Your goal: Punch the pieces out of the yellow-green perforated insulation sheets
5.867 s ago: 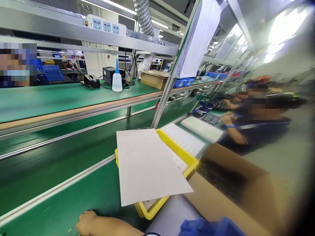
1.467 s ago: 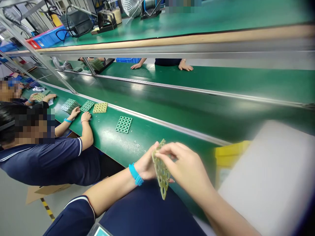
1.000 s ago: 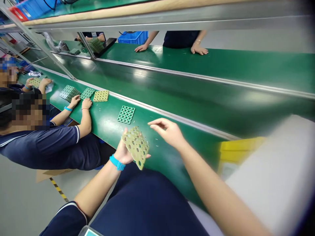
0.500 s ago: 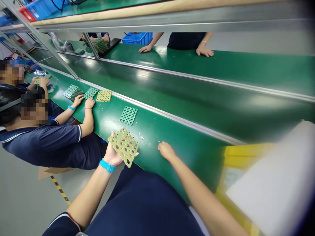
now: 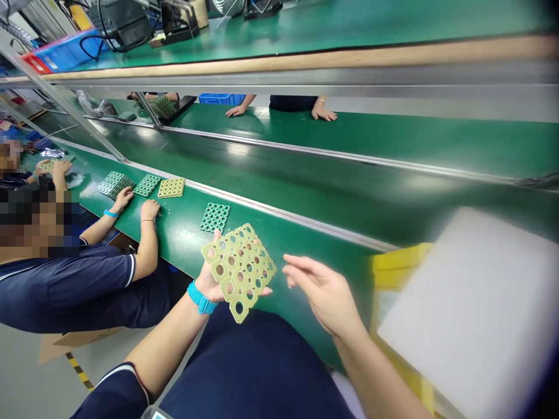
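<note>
My left hand (image 5: 208, 284), with a blue band at the wrist, supports a pale yellow-green board (image 5: 234, 268) pierced by rows of round holes. The board is tilted above the bench's near edge, the palm beneath it and the fingers partly hidden. To its right and apart from it, my right hand (image 5: 328, 297) is raised, thumb and forefinger drawn together. Whatever lies between those fingertips is too small to make out. Farther back on the green bench (image 5: 183, 230) lies a green board (image 5: 215, 217) with similar holes.
A co-worker's hands (image 5: 149, 210) are at the bench to the left, near a yellow board (image 5: 171, 187) and stacked green boards (image 5: 114, 184). A yellow bin (image 5: 395, 262) and a white sheet (image 5: 476, 314) stand at right. An overhead shelf (image 5: 305, 64) crosses the top.
My right hand has risen from the bench top and come toward the board. The board, in my left hand, has shifted right and now faces me more fully. The view has tilted upward.
</note>
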The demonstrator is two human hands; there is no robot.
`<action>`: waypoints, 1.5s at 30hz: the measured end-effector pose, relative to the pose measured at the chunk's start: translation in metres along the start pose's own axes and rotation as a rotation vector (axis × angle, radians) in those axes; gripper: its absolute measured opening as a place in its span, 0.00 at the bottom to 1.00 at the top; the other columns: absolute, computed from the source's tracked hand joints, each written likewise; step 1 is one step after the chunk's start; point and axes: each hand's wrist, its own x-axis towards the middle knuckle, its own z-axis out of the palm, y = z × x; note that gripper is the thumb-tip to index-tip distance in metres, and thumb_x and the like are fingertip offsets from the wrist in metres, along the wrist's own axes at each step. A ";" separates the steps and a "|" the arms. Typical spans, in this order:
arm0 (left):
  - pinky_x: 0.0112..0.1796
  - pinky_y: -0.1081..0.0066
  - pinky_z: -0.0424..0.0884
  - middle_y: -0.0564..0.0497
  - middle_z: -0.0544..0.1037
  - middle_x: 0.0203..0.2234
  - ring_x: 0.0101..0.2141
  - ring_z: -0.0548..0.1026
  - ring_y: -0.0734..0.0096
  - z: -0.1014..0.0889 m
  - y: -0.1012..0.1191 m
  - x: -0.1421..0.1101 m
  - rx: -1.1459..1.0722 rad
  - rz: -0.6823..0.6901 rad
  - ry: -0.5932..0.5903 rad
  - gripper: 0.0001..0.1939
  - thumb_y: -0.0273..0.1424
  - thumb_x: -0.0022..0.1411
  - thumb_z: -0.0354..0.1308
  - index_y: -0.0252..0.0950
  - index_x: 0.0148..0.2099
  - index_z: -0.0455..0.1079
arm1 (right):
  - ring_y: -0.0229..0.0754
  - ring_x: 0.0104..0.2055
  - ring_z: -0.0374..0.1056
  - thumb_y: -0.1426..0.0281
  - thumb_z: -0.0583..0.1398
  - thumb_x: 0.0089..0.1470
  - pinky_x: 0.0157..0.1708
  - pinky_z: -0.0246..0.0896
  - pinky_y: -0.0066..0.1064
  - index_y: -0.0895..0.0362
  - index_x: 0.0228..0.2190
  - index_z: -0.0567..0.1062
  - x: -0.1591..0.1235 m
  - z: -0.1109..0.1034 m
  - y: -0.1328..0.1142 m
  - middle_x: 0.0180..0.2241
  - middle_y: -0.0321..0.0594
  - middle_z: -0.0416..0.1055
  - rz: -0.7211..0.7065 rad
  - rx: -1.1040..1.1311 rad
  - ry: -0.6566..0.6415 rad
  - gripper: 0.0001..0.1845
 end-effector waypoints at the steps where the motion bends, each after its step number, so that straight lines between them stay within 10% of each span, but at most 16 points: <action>1: 0.50 0.42 0.52 0.41 0.70 0.49 0.49 0.66 0.49 0.004 -0.002 0.003 0.016 -0.014 -0.022 0.40 0.61 0.55 0.38 0.36 0.55 0.62 | 0.36 0.25 0.68 0.65 0.64 0.47 0.30 0.69 0.31 0.56 0.34 0.77 -0.002 0.000 -0.004 0.23 0.36 0.71 -0.010 -0.013 0.016 0.10; 10: 0.42 0.53 0.60 0.43 0.75 0.34 0.32 0.72 0.61 0.012 -0.019 0.026 0.087 -0.062 -0.112 0.39 0.60 0.56 0.36 0.32 0.48 0.67 | 0.39 0.25 0.70 0.68 0.63 0.47 0.14 0.67 0.25 0.54 0.27 0.78 -0.004 0.019 -0.042 0.28 0.39 0.74 -0.175 -0.137 -0.025 0.03; 23: 0.28 0.72 0.62 0.48 0.71 0.17 0.22 0.70 0.70 0.014 -0.028 0.029 0.071 0.039 0.015 0.38 0.57 0.59 0.33 0.30 0.32 0.71 | 0.35 0.25 0.67 0.76 0.59 0.49 0.24 0.63 0.26 0.54 0.26 0.72 0.002 0.039 -0.035 0.25 0.34 0.73 -0.485 -0.414 -0.148 0.05; 45: 0.32 0.70 0.63 0.47 0.74 0.24 0.27 0.71 0.68 0.021 -0.026 0.028 0.048 0.012 0.053 0.37 0.56 0.60 0.34 0.30 0.37 0.71 | 0.35 0.27 0.68 0.78 0.58 0.50 0.26 0.62 0.25 0.54 0.26 0.70 0.001 0.039 -0.032 0.27 0.33 0.73 -0.572 -0.460 -0.123 0.06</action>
